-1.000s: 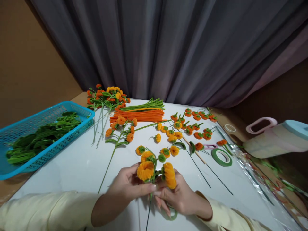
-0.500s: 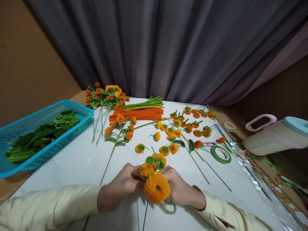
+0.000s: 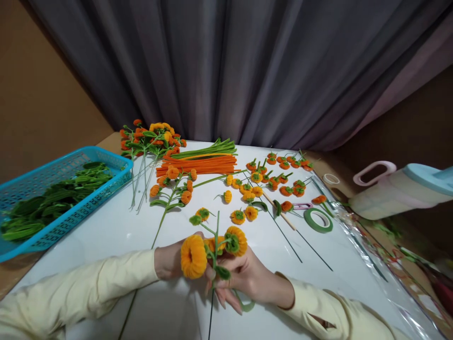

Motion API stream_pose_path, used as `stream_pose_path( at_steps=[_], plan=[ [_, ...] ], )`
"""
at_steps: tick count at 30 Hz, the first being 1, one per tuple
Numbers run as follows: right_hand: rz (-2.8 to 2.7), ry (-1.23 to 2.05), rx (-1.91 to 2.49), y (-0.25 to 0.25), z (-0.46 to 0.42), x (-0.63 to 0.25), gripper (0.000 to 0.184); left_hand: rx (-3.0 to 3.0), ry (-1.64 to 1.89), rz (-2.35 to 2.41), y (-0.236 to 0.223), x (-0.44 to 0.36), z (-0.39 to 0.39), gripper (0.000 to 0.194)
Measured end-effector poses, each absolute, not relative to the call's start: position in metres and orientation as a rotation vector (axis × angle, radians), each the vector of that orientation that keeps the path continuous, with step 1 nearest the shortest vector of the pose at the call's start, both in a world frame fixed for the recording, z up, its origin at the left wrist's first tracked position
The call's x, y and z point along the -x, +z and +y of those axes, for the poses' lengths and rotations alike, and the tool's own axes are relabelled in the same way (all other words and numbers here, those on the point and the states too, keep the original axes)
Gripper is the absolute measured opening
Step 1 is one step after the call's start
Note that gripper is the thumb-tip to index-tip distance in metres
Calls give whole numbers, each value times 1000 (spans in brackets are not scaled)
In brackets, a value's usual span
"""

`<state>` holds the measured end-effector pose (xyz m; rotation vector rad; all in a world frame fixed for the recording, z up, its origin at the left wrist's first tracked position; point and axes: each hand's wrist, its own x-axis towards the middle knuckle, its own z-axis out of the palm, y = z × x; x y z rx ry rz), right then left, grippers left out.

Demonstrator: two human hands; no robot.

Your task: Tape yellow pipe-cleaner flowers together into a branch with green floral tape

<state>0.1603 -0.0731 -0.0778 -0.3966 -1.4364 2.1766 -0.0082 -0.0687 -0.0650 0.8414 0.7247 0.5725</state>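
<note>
A stem of fuzzy yellow-orange flowers [image 3: 194,256] is held up in front of me, with a green wrapped stalk and small green leaves. My right hand [image 3: 249,273] pinches its stem below the blooms, the lower fingers partly stretched. My left hand [image 3: 169,260] is closed at the same stem, its fingers largely hidden behind the big bloom. A loop of green floral tape [image 3: 247,304] hangs below my right hand. Dark wire runs down under the stem. Just beyond my hands lie loose yellow flower heads [image 3: 238,216].
A blue basket [image 3: 83,196] of green leaves stands left. Finished flower stems [image 3: 152,137], orange pipe cleaners [image 3: 198,165] and green pipe cleaners [image 3: 208,149] lie at the back. Orange flower heads [image 3: 286,191], a green tape roll [image 3: 318,220] and a pitcher [image 3: 403,191] are to the right.
The flower stem has turned in my hands: the large bloom has swung left, and the green stalk and leaf now face me. My right fingers have spread somewhat. The view has shifted slightly.
</note>
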Motion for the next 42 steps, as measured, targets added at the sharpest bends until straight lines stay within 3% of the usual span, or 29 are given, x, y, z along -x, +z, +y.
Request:
stream_pose_path(
  at_steps=[5, 12, 16, 22, 28, 33, 42],
  plan=[
    [-1461, 2082, 544, -68, -76, -161, 43, -900, 529, 584, -60, 11, -79, 27],
    [-1560, 1837, 642, -63, -84, -160, 47, -875, 875, 955, -59, 6, -99, 19],
    [-1631, 1794, 691, -67, -80, -164, 47, -874, 890, 986, -58, 4, -98, 23],
    [-1650, 2125, 521, -73, -57, -169, 43, -918, 769, 865, -59, 4, -88, 28],
    [-1785, 1948, 483, -63, -62, -171, 44, -880, 644, 685, -64, 3, -85, 26],
    [-1674, 1996, 589, -66, -72, -169, 44, -816, 793, 865, -63, 4, -95, 26],
    [-1733, 1731, 847, -58, -88, -162, 37, -689, 872, 954, -57, -2, -102, 30]
  ],
)
